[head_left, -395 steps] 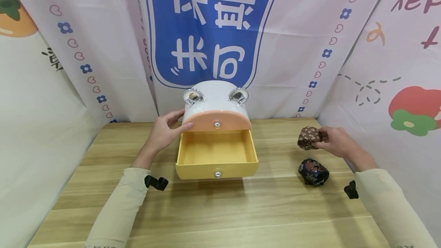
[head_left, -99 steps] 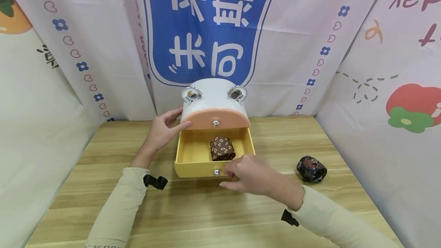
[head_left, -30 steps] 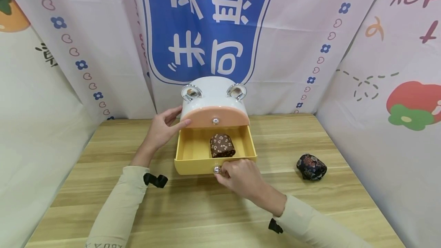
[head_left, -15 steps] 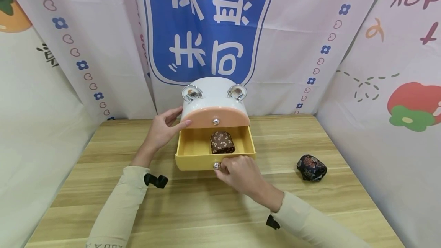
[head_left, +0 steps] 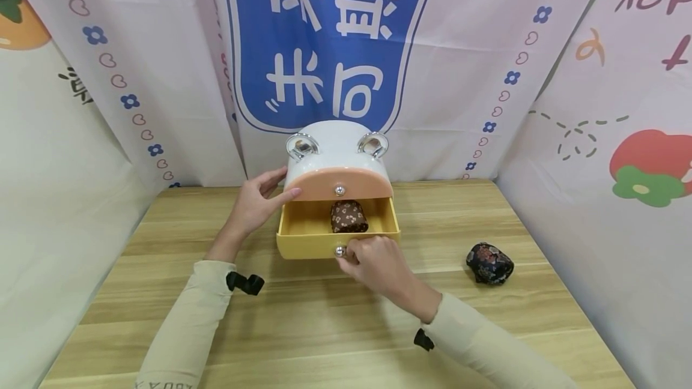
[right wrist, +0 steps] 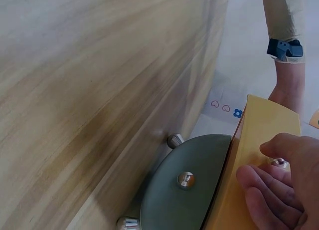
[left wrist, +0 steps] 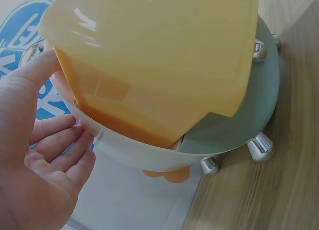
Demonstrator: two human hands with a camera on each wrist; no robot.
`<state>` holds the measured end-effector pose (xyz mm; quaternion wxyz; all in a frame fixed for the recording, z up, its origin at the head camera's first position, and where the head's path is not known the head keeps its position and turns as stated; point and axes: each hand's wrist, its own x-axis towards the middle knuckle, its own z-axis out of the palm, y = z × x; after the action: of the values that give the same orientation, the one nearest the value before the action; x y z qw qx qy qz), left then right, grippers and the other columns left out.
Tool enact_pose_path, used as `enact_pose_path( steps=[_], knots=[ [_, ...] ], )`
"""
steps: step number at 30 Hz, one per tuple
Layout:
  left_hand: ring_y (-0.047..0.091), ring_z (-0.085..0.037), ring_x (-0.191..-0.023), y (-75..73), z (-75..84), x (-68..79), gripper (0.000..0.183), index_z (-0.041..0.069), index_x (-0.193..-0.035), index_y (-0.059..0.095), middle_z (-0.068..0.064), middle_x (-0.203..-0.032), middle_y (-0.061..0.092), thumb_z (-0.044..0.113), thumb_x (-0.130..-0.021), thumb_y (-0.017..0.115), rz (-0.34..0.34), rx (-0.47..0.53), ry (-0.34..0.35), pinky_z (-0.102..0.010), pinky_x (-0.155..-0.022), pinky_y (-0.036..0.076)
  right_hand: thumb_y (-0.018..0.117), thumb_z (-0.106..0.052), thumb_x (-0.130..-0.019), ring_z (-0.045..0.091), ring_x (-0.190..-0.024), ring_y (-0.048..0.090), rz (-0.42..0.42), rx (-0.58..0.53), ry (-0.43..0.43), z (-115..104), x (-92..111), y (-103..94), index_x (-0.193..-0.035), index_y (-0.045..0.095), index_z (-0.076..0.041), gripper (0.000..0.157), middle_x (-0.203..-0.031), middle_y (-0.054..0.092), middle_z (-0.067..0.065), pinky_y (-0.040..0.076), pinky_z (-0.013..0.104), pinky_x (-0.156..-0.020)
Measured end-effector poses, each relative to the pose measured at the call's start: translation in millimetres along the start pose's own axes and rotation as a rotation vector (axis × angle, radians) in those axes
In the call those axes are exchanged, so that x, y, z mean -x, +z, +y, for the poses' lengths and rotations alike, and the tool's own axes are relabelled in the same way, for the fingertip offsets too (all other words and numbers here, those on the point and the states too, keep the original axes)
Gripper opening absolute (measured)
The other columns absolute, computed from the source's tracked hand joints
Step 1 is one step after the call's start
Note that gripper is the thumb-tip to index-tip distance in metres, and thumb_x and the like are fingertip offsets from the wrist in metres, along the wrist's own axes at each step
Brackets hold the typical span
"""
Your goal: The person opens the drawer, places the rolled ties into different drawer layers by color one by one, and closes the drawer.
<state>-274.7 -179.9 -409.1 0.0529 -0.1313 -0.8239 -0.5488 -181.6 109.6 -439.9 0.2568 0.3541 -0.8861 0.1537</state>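
Note:
A small rounded drawer cabinet [head_left: 339, 147] with a white shell stands at the back of the table. Its yellow drawer [head_left: 308, 246] is pulled out under a closed peach drawer [head_left: 319, 186]. My right hand [head_left: 381, 263] has curled fingers at the yellow drawer's round silver knob [head_left: 340, 251], thumb below and index finger beside it. My left hand [head_left: 256, 206] rests on the cabinet's left side, thumb on the front edge, fingers loosely extended along the shell [left wrist: 144, 157]. Inside the drawer lies a brown flowered roll of cloth [head_left: 348, 218].
A dark flowered roll of cloth [head_left: 489, 263] lies on the wooden table [head_left: 303, 335] to the right. Below the yellow drawer, the wrist views show a green drawer [right wrist: 187, 200] and silver feet [left wrist: 260, 146]. Printed curtains [head_left: 459, 47] hang behind and at both sides.
The brown cloth roll has gone from my right hand into the drawer. My right hand then came to the knob, and the yellow drawer has slid partway inward. My left hand stays put.

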Motion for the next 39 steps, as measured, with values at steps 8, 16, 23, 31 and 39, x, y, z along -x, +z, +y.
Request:
enact_pose_path(
  steps=[8,16,23,31,39],
  knots=[
    [0.046,-0.031,-0.153,0.2,-1.4,0.3,0.083,0.006,-0.157,0.048,-0.014,-0.163,0.049,0.042,-0.092,0.084,0.003,0.008,0.000,-0.045,-0.129,0.039,0.085,-0.024,-0.088,-0.001,-0.048,0.045,-0.005,-0.007,0.007,8,-6,5.1,-0.071,0.070,-0.014,0.025,-0.061,0.066,-0.008,0.038,0.007,-0.045],
    [0.046,-0.031,-0.153,0.3,-1.5,0.7,0.082,0.006,-0.157,0.049,-0.013,-0.163,0.049,0.043,-0.092,0.083,0.000,0.006,-0.003,-0.048,-0.129,0.039,0.085,-0.027,-0.089,0.001,-0.049,0.049,-0.013,0.032,0.024,11,-11,7.8,-0.070,0.070,-0.015,0.026,-0.062,0.067,-0.009,0.044,0.012,-0.045],
    [0.046,-0.031,-0.154,-0.1,-0.7,0.5,0.082,0.007,-0.157,0.049,-0.013,-0.163,0.049,0.044,-0.092,0.083,0.001,-0.001,-0.004,-0.046,-0.129,0.040,0.084,-0.026,-0.089,0.001,-0.050,0.052,0.006,0.033,0.019,14,-14,10.9,-0.071,0.071,-0.015,0.025,-0.064,0.069,-0.009,0.046,0.014,-0.045],
    [0.047,-0.030,-0.153,0.3,-2.1,0.0,0.082,0.005,-0.156,0.050,-0.014,-0.162,0.050,0.044,-0.092,0.083,-0.001,0.011,0.001,-0.047,-0.129,0.040,0.081,-0.022,-0.092,-0.001,-0.048,0.052,-0.022,-0.008,0.028,17,-17,13.5,-0.079,0.077,-0.011,0.017,-0.070,0.076,-0.004,0.042,0.006,-0.046],
    [0.046,-0.030,-0.153,-0.6,-1.1,-0.8,0.082,0.006,-0.157,0.049,-0.013,-0.163,0.049,0.044,-0.092,0.082,0.000,-0.001,0.002,-0.044,-0.129,0.039,0.083,-0.022,-0.089,-0.001,-0.047,0.048,0.003,0.006,0.034,19,-20,15.6,-0.077,0.076,-0.012,0.018,-0.069,0.075,-0.005,0.040,0.007,-0.044]
  ],
)
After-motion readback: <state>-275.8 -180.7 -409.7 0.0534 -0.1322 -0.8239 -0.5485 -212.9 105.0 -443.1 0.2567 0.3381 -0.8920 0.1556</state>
